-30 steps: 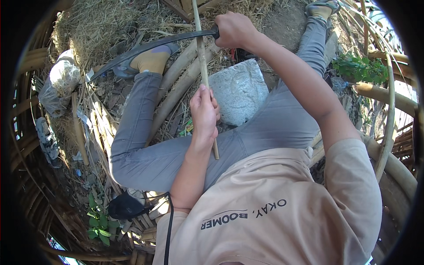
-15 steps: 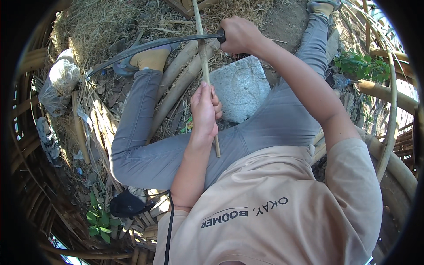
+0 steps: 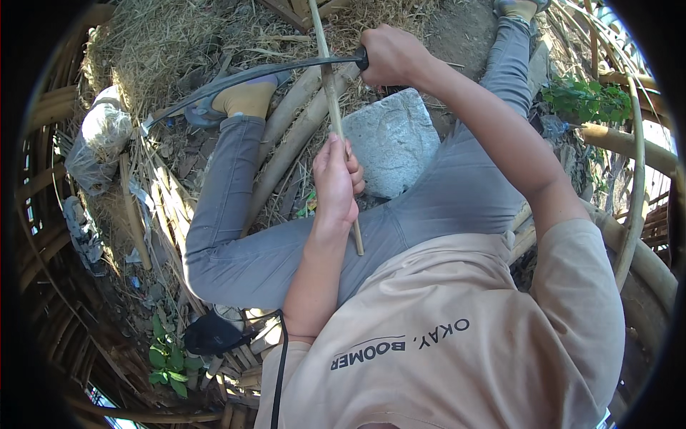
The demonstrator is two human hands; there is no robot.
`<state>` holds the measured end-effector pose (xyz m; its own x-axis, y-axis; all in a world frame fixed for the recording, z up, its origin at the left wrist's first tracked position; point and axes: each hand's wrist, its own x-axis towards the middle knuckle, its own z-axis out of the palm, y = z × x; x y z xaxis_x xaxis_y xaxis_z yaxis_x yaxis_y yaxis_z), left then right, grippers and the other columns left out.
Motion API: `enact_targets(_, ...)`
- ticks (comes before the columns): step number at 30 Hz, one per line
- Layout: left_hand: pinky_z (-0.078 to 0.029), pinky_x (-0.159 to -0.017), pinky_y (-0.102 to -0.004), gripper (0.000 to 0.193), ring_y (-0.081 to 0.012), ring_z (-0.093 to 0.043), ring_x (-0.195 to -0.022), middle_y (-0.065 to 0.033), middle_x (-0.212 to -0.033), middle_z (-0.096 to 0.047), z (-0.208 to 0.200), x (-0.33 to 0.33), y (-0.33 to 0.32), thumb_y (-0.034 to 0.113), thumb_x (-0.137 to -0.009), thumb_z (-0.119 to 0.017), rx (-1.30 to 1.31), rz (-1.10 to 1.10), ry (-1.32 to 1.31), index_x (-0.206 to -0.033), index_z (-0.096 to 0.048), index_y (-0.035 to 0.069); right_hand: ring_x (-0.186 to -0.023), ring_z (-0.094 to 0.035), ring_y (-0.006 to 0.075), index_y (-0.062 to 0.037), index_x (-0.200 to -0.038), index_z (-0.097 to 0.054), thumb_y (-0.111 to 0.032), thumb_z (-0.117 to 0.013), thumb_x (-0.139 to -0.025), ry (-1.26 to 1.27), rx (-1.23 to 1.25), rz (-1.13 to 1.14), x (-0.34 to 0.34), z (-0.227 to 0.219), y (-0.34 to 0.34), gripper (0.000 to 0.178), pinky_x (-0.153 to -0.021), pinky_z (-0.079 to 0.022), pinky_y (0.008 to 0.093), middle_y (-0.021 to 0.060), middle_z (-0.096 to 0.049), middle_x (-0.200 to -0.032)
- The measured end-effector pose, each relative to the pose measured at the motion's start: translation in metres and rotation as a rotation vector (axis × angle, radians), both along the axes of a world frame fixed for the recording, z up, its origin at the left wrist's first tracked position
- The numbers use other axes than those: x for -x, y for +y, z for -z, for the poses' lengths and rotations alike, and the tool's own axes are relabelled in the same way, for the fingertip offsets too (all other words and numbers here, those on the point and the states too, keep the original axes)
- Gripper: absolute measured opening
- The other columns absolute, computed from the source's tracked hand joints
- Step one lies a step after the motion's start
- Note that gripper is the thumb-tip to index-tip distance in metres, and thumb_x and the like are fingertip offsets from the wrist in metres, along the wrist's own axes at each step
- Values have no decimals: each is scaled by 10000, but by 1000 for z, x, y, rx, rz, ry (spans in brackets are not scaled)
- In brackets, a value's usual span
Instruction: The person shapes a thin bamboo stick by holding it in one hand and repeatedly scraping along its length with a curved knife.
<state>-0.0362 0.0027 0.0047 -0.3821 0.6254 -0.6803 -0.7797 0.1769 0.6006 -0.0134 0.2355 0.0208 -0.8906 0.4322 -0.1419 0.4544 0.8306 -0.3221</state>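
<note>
Left hand (image 3: 336, 179): fist closed around thin bamboo stick (image 3: 334, 118), above the lap.
Right hand (image 3: 389, 53): clenched on the handle of long curved blade (image 3: 250, 77).
Blade: crosses the stick, reaching left over straw.
Grey stone (image 3: 393, 139): between the knees, right of the stick.

Pale tan bamboo strip (image 3: 330, 86), dark curved blade (image 3: 250, 75), grey stone (image 3: 393, 143)

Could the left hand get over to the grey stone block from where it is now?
Probably yes, but not while it grips the bamboo stick. The left hand is closed around it, and the grey stone block lies uncovered just to its right, with nothing between them.
</note>
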Motion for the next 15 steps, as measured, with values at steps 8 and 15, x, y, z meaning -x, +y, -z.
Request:
enact_targets(8,-144,-411,-224,334,-29,-187,-465,89,-593,-264,0,-3,0,393,-1082,-374,-101,18,-142,-851,-453,166,-692,-684,423,68,-690,-679,-208,-667,-637,114,-55,239,11,6,52,281,-641,-559,483,297,-645,-714)
enact_targets(15,-146,-410,-220,340,-28,-176,-469,91,-587,-252,5,1,-3,387,-1082,-365,-140,13,-201,-840,-447,163,-794,-702,386,17,-818,-703,-190,-684,-656,39,-30,-51,10,-2,-4,264,-726,-582,466,218,-706,-820)
